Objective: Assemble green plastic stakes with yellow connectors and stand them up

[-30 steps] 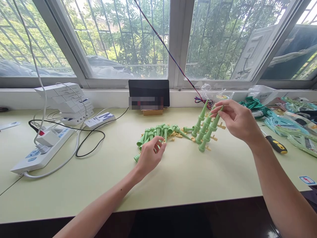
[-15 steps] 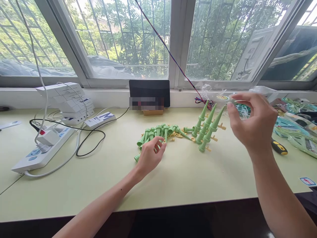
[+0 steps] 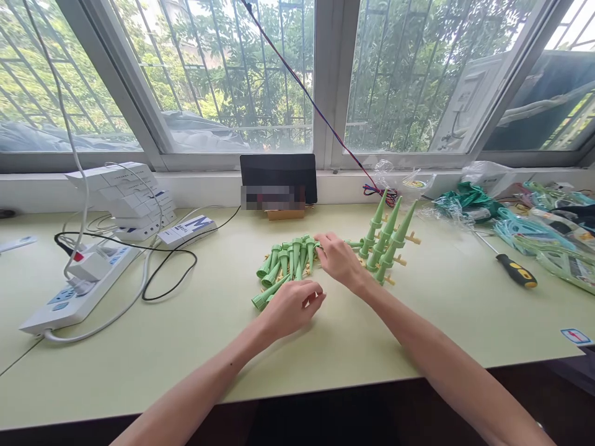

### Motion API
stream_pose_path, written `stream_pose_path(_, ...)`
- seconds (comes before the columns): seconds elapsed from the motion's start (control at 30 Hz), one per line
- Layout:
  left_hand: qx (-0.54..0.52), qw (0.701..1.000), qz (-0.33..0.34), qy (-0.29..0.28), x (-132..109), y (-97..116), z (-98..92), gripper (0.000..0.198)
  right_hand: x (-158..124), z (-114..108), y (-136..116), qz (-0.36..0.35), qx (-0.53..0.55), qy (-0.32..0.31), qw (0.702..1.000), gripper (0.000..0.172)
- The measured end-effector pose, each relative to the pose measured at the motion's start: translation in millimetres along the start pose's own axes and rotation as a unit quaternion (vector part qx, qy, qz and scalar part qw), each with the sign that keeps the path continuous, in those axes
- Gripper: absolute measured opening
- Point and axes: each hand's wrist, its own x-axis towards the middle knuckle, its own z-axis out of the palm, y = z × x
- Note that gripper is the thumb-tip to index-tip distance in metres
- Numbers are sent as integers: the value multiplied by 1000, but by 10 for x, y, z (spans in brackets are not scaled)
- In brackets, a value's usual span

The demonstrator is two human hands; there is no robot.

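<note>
A pile of green plastic watering spikes lies mid-table. My left hand is in front of the pile, its fingers curled in and the thumb close to the fingertips; anything between them is too small or hidden to name. My right hand reaches to the pile's right side, fingers partly spread beside the spikes, and covers that end. Right of it, three stacks of nested green spikes stand upright, points up, with yellow valves sticking out sideways.
A screwdriver and bagged green goods lie at the right. At the left are a power strip, black cable and stacked white boxes. A dark screen stands at the back.
My right hand has moved from above the upright stacks, left and down to the pile. My left hand has shifted slightly nearer and to the right, its fingers still curled.
</note>
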Motion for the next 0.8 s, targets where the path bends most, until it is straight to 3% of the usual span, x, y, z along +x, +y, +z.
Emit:
stream_pose_path(0.17,8,1000,6,-10,-8,6,0,21,-67,196,94,22,-17,9,1000,29)
stream_pose_path(0.8,25,999,17,-30,-15,-15,47,26,-76,361,199,39,-1,3,999,37)
